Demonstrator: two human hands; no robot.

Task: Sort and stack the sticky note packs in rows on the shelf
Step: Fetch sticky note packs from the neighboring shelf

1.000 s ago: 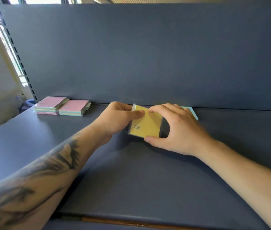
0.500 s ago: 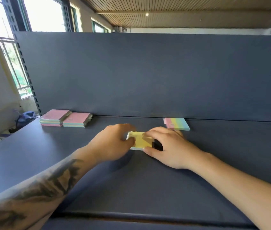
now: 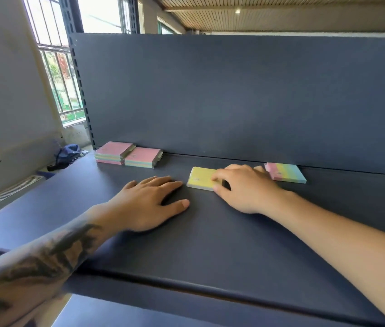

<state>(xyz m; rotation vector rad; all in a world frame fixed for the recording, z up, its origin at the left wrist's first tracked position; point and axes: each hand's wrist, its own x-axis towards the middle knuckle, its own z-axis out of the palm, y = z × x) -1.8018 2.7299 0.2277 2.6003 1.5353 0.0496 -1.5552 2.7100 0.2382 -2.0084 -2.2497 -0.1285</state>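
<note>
Small dark print on the yellow pack [image 3: 201,177] is too blurred to read.

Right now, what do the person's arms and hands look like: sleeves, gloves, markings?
Both arms are bare, no sleeves in view. The left hand and right hand wear no gloves, and no rings show. The left forearm carries a large dark tattoo.

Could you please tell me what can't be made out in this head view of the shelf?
- Right end of the yellow pack: covered by the right hand.
- Small print on the yellow pack: too small to read.
- Near left corner of the striped pack: behind the right hand.
- How many packs are in each pink stack: edges too small to count.
</note>
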